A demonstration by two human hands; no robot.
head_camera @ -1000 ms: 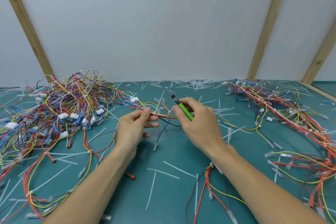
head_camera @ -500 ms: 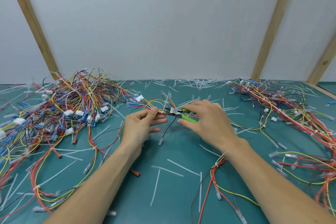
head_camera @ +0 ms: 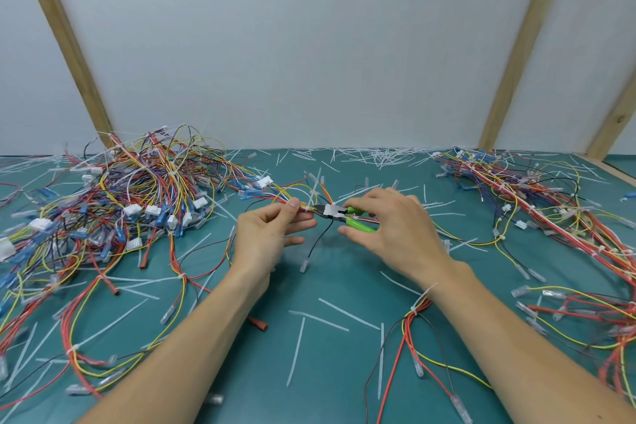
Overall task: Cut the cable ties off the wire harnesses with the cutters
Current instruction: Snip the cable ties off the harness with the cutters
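My left hand (head_camera: 266, 234) pinches a thin bundle of red, yellow and orange wires (head_camera: 287, 194) between thumb and forefinger, just above the green table. My right hand (head_camera: 395, 227) grips the green-handled cutters (head_camera: 339, 213), whose steel jaws point left and sit at the bundle right beside my left fingertips. A white cable tie (head_camera: 314, 194) sticks up from the bundle at the jaws. A black wire (head_camera: 318, 239) with a clear end sleeve hangs down from the bundle between my hands.
A big tangled heap of harnesses (head_camera: 113, 206) with white and blue connectors fills the left. Straighter harnesses (head_camera: 550, 213) lie along the right. Cut white tie pieces (head_camera: 375, 155) litter the green mat (head_camera: 323, 272). Another red and yellow harness (head_camera: 413, 323) lies under my right forearm.
My right hand has swung the cutters down from pointing up-left to lying level, and their jaws have come to the bundle beside my left fingertips.
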